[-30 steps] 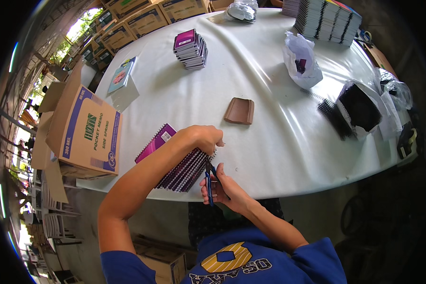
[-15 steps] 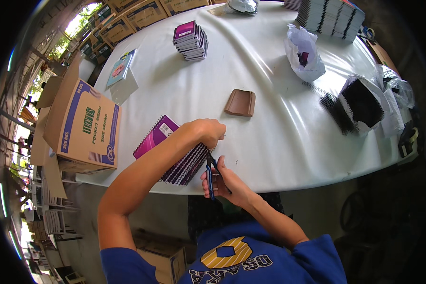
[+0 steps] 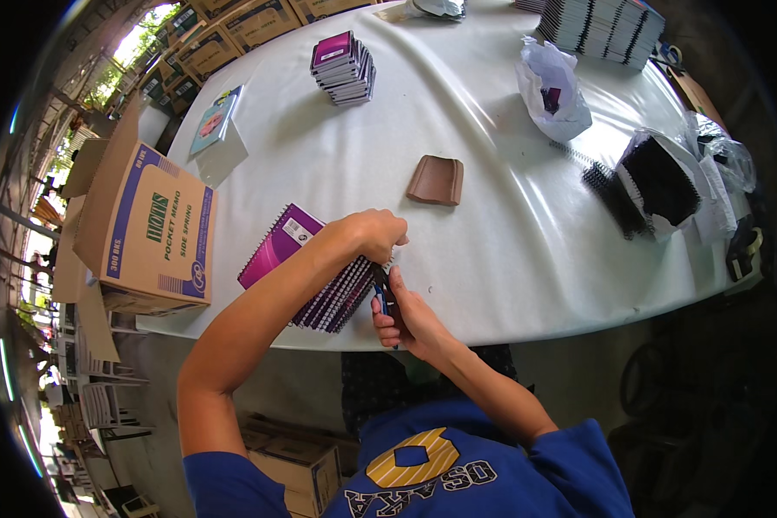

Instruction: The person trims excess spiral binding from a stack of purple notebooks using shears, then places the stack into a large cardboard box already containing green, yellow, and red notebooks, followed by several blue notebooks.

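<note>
On a white desk (image 3: 509, 259), the left hand (image 3: 373, 235) clenches a purple notebook stack (image 3: 315, 281) while the right hand (image 3: 406, 312) fingers grasp blue-handled pliers (image 3: 380, 292).

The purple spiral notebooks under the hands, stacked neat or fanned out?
Fanned out: purple spiral notebooks overlap stepwise beneath the left hand.

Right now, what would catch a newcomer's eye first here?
Both hands meet at the near edge of the white table: the left hand presses on fanned purple spiral notebooks, the right hand holds a blue-handled tool. A big cardboard box stands left.
</note>
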Motion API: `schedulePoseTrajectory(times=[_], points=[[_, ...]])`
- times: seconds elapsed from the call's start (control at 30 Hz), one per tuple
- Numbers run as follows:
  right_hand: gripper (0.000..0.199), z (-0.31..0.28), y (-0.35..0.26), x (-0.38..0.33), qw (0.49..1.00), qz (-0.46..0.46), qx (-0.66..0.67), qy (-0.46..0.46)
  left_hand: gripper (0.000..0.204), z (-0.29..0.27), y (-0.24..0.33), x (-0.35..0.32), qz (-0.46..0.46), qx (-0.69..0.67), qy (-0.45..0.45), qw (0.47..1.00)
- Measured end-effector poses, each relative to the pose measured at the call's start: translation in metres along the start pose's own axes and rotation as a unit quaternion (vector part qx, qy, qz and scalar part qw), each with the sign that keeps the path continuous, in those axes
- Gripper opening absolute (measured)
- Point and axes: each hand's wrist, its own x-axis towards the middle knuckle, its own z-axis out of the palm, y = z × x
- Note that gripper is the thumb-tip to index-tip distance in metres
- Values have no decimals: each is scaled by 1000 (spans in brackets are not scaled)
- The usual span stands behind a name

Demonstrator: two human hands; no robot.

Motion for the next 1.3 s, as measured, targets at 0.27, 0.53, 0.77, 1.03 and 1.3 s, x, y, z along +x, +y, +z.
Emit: schedulePoseTrajectory(times=[0.27, 0.53, 0.77, 1.03, 1.3], points=[[73, 3, 5, -12, 999, -22, -12, 31, 56, 10, -11, 7, -2, -55, 43, 998], [76, -3, 2, -10, 1000, -14, -8, 14, 53, 10, -10, 7, -21, -75, 44, 996], [70, 0, -8, -5, 1000, -12, 20, 6, 47, 10, -13, 8, -4, -49, 37, 998], [72, -2, -4, -10, 998, 21, -38, 48, 55, 12, -14, 13, -8, -42, 54, 998], [76, -10, -9, -4, 999, 29, -4, 22, 70, 17, -13, 16, 6, -26, 104, 994]])
